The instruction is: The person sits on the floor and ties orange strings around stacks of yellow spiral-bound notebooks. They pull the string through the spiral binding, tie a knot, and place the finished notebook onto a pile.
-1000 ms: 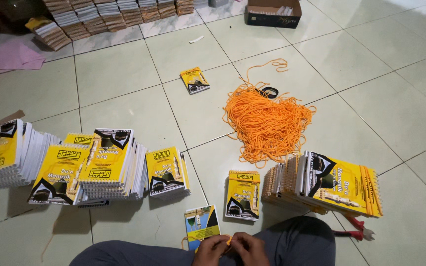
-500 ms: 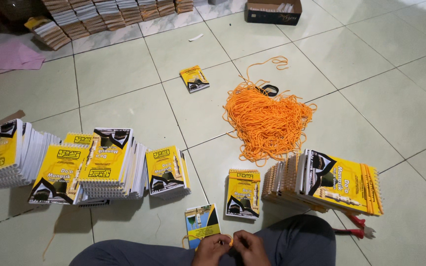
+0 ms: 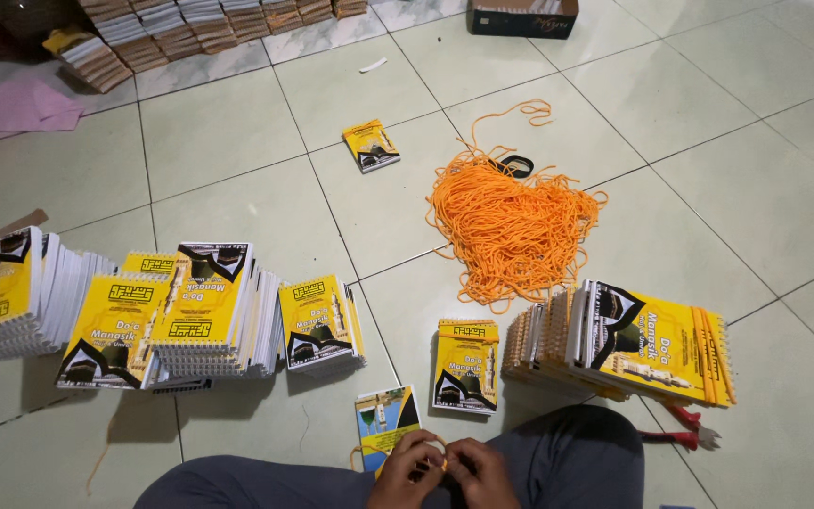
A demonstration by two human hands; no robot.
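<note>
Fingers of both hands (image 3: 445, 468) pinch a tiny orange piece (image 3: 444, 463), mostly hidden.

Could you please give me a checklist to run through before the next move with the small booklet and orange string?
1. Both hands meet at the small yellow spiral-bound booklet: left hand, right hand: ok.
2. Bit of orange string between the fingers: ok.
3. String threaded through the binding: cannot tell.
4. Heap of loose orange string on the pale tiled floor: ok.
5. Red-handled tool beside the right knee: ok.
</note>
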